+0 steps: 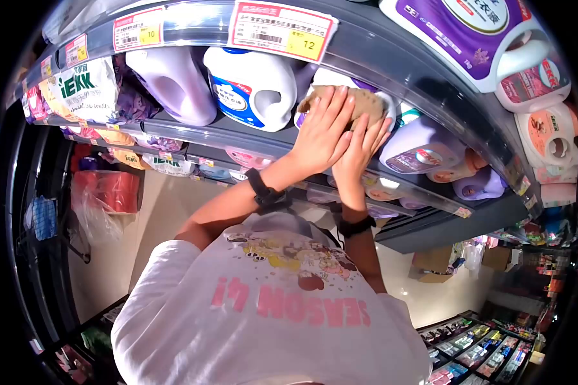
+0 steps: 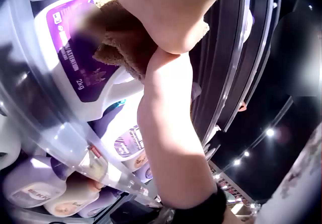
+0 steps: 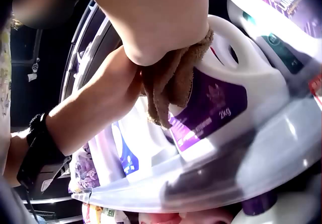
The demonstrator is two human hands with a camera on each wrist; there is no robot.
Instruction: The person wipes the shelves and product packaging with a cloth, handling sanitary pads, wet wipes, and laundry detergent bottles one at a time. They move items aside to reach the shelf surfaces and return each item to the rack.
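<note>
A brown cloth lies bunched against a white detergent bottle with a purple label marked 2kg. My left hand lies on the cloth with its fingers stretched out and pointing up. Beside it and partly overlapping, my right hand rests on the cloth too, fingers also extended. In the left wrist view folds of the cloth hang over the bottle's label. Both wrist views show the hands mostly from the heel, so the fingers are hidden there.
A clear plastic strip runs along the shelf front. A white bottle with a blue label and a lilac bottle stand to the left, more lilac bottles to the right. Price tags line the shelf above. A red box sits lower left.
</note>
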